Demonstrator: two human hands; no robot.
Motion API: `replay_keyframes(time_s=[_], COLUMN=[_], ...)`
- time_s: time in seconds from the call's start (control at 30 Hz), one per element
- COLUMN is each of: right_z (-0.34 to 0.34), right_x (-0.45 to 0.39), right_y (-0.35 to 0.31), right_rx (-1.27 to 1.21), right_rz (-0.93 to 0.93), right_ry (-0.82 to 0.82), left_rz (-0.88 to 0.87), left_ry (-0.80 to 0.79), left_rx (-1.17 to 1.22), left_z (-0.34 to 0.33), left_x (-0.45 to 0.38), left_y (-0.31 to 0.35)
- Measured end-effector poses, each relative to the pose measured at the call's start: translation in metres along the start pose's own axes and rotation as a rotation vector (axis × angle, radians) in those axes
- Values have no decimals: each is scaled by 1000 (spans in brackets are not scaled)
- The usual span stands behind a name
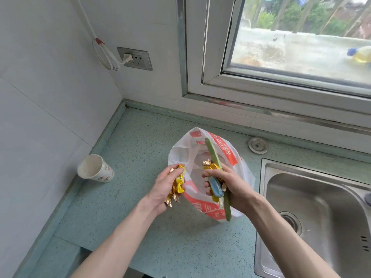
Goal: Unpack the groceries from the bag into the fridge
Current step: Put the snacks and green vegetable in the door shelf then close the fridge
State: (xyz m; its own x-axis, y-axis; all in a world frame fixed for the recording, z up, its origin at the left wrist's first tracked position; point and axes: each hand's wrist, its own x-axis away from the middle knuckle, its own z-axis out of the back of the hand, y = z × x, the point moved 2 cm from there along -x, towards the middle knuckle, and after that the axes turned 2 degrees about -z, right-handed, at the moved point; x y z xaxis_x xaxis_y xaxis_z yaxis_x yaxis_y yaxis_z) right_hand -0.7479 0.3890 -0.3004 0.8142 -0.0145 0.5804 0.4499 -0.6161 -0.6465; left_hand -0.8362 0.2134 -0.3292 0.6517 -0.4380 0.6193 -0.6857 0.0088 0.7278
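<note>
A white plastic bag (pixel 202 141) with red print stands open on the pale green counter (pixel 140 141). My left hand (pixel 164 187) grips a yellow and gold wrapped snack (pixel 177 183) at the bag's left rim. Over the bag's mouth, my right hand (pixel 230 185) holds a bundle: a long flat green package (pixel 212 153), a blue wrapped item (pixel 215 187) and a gold wrapped snack (pixel 209 166). The inside of the bag is mostly hidden by my hands. No fridge is in view.
A white paper cup (pixel 95 168) stands on the counter to the left, near the tiled wall. A steel sink (pixel 313 213) lies to the right. Behind the bag is a window (pixel 301 37); a wall socket (pixel 135 58) has a plugged cable.
</note>
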Motion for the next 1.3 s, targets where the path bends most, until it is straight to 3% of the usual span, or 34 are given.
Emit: replay_keyframes(time_s=[0.13,0.37,0.7,0.87,1.3], right_z=[-11,-21,-17,-21,-33], right_x=[17,52,147,207,411], right_y=[-1,-7,29,63,210], right_rx=[-90,-215,-417,-511,-858], right_rz=[130,323,564,687,911], right_ry=[84,222,544,652,1143], left_rz=[55,151,167,234,444], left_ry=[-150,-312,-581,-762,-1186], left_rx=[209,267,-133,-191,-563], left_z=[-17,-47,-98,-129,-211], left_x=[23,50,73,108,284], left_y=[14,33,24,1,-148])
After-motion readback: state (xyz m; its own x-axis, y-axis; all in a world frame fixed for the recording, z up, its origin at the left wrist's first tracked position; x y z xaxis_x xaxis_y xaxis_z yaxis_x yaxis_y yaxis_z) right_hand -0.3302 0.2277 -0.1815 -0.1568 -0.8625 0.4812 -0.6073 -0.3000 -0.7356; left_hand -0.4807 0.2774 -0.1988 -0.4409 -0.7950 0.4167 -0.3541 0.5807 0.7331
